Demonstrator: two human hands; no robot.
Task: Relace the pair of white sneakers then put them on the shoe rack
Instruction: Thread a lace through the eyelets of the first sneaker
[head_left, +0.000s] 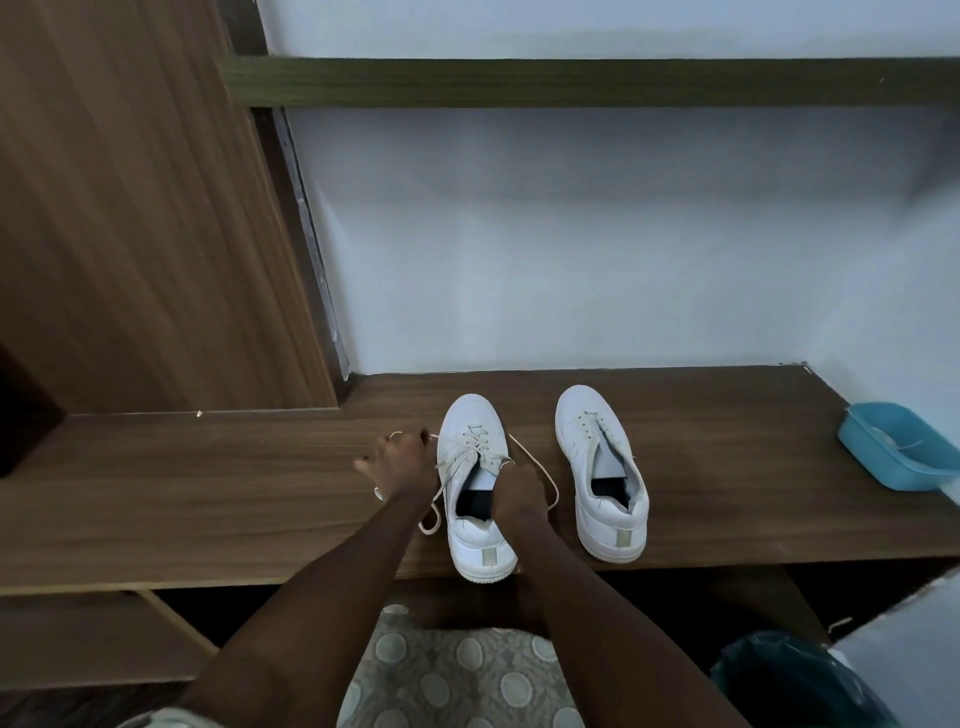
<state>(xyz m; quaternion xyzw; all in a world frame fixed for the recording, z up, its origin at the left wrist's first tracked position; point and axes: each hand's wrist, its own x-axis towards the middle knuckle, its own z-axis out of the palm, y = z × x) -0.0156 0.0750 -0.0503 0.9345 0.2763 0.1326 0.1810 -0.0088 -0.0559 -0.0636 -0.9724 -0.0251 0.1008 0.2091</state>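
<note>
Left sneaker (467, 426), at the surface's (208, 493) front edge, part-laced: left hand (402, 462) and right hand (519, 491) each grip a lace (540, 470) end. Right sneaker (597, 467) beside it. Next, likely: thread the upper eyelets.

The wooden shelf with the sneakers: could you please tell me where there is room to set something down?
Free: the shelf left of the left hand; the stretch between right sneaker and blue tub. Crowded: around the left sneaker, right hand and laces.
</note>
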